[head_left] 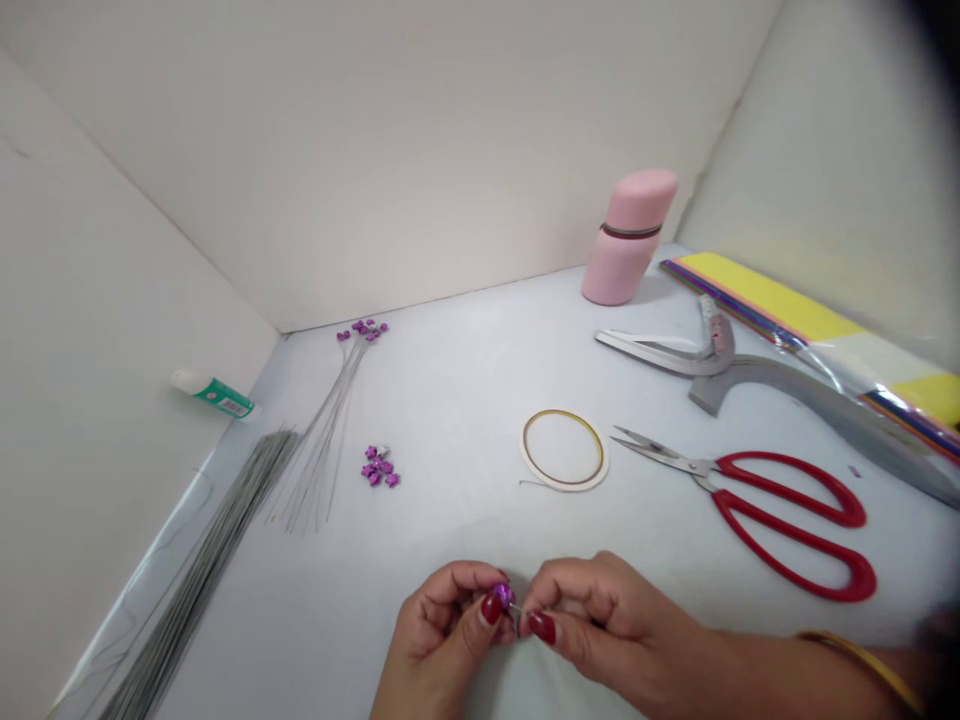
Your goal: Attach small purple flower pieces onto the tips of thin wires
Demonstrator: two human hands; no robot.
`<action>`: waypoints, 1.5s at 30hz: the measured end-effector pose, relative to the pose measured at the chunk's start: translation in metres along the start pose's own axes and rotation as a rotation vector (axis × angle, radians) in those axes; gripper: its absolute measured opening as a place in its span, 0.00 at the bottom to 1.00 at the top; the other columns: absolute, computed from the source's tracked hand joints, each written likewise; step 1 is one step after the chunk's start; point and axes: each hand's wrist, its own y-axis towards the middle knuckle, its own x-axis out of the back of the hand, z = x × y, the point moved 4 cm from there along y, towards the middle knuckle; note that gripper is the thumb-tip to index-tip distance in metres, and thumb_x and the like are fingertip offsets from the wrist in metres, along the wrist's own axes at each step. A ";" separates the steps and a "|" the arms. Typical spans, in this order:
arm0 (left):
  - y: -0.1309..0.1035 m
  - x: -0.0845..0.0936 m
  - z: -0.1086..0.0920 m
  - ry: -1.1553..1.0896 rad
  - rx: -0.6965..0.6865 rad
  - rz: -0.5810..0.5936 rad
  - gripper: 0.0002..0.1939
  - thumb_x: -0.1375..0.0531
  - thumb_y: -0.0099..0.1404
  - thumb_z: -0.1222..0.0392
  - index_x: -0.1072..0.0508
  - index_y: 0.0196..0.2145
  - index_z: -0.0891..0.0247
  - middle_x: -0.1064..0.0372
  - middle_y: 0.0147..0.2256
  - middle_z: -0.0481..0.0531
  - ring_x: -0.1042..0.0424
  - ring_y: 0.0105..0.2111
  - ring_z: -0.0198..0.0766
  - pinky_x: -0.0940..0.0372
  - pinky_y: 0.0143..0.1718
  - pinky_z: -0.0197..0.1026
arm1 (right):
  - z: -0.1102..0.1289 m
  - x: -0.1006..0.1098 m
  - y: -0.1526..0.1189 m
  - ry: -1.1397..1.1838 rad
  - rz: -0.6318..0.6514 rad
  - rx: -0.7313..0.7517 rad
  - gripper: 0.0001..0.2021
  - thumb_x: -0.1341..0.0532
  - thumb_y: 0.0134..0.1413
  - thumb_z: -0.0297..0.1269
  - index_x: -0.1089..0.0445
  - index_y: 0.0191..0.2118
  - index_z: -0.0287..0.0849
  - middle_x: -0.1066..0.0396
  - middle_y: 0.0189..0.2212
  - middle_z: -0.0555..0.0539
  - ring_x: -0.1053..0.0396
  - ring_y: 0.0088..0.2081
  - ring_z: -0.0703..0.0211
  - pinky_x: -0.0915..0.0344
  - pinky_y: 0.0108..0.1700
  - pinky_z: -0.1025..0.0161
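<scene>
White tabletop (465,400): left hand (442,625) and right hand (592,620) both pinch one purple bead (503,594); threading seems underway, and next calls for a steady wire push

A craft table: red scissors (780,505), glue bottle (212,393), wire bundle (202,570) (white-walled corner).

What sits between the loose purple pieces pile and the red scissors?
In the head view, the tape ring lies flat on the table between the loose purple pieces and the red scissors, touching neither.
</scene>
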 end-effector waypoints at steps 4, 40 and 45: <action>0.000 0.000 0.001 -0.020 0.042 -0.005 0.09 0.32 0.45 0.57 0.23 0.25 0.64 0.29 0.18 0.46 0.33 0.21 0.28 0.40 0.26 0.30 | 0.001 0.000 0.000 0.146 0.014 0.029 0.11 0.45 0.56 0.42 0.31 0.33 0.40 0.32 0.26 0.51 0.40 0.26 0.66 0.42 0.31 0.70; -0.002 0.002 -0.001 0.024 0.021 -0.027 0.09 0.31 0.45 0.57 0.23 0.24 0.63 0.29 0.18 0.46 0.34 0.22 0.28 0.40 0.27 0.29 | 0.000 0.000 -0.001 -0.012 0.061 -0.025 0.14 0.48 0.57 0.44 0.34 0.32 0.38 0.51 0.16 0.58 0.55 0.19 0.69 0.55 0.19 0.71; -0.002 0.003 -0.001 0.063 -0.008 -0.036 0.07 0.31 0.45 0.58 0.22 0.23 0.62 0.29 0.18 0.46 0.34 0.22 0.28 0.40 0.27 0.29 | 0.002 0.001 -0.002 -0.071 0.034 -0.013 0.13 0.48 0.56 0.41 0.33 0.31 0.38 0.49 0.16 0.57 0.54 0.19 0.69 0.53 0.21 0.71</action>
